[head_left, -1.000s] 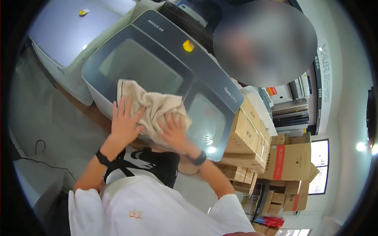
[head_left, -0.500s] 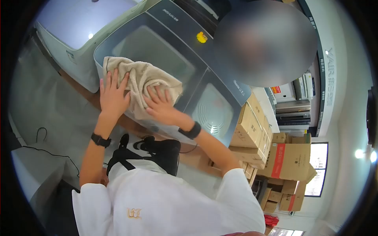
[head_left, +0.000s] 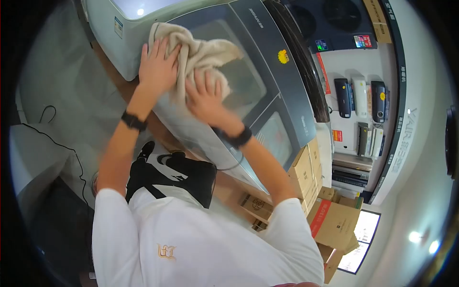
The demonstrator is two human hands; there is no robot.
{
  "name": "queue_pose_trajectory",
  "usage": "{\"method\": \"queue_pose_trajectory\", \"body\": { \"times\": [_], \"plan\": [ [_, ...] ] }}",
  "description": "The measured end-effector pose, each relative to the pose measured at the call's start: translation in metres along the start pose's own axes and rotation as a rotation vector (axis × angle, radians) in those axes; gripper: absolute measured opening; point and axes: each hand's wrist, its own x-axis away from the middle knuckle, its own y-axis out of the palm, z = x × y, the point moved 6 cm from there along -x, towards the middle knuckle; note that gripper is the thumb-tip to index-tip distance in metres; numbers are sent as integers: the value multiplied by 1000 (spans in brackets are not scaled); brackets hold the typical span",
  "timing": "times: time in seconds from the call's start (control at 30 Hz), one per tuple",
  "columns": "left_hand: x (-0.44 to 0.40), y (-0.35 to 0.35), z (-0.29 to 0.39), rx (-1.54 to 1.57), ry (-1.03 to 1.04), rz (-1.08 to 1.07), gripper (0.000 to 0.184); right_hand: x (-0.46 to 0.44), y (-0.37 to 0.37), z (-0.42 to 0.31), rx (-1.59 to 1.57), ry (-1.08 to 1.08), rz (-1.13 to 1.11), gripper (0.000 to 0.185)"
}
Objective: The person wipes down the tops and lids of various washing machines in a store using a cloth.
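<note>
Pressing, grips spread, left hand (head_left: 158, 71) and right hand (head_left: 205, 98) had a rumpled beige terry cloth (head_left: 197, 48) at ten o'clock on the glossy grey lid (head_left: 271, 83), whose translucent five-o'clock window (head_left: 275, 136) lay beyond the cloth.

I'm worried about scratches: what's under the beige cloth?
The beige cloth lies on the dark appliance lid, whose translucent window shows partly beside it. The surface directly beneath is covered, so any scratches there cannot be seen.
</note>
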Motion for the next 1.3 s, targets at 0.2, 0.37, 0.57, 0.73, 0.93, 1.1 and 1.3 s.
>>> {"method": "queue_pose_trajectory", "body": {
  "times": [0.2, 0.37, 0.57, 0.73, 0.93, 1.1, 1.3],
  "plan": [
    [21, 1, -9, 91, -15, 136, 57, 19, 26, 110, 84, -85, -172, 69],
    [-61, 6, -22, -16, -130, 74, 58, -69, 8, 187, 351, 113, -431, 64],
    [-34, 11, 5, -91, -50, 114, 61, -29, 18, 129, 61, 123, -88, 72],
    [29, 14, 37, 110, 61, 217, 62, 106, -6, 67, 21, 43, -84, 68],
    [0, 19, 82, 90, 155, 116, 66, 100, 10, 174, 523, 61, -229, 63],
    [61, 11, 132, 203, 365, 93, 62, 186, -18, 53, -75, 433, 45, 64],
    [117, -4, 202, 369, 644, 84, 63, 308, -5, 57, 90, 734, 113, 60]
  ]
}}
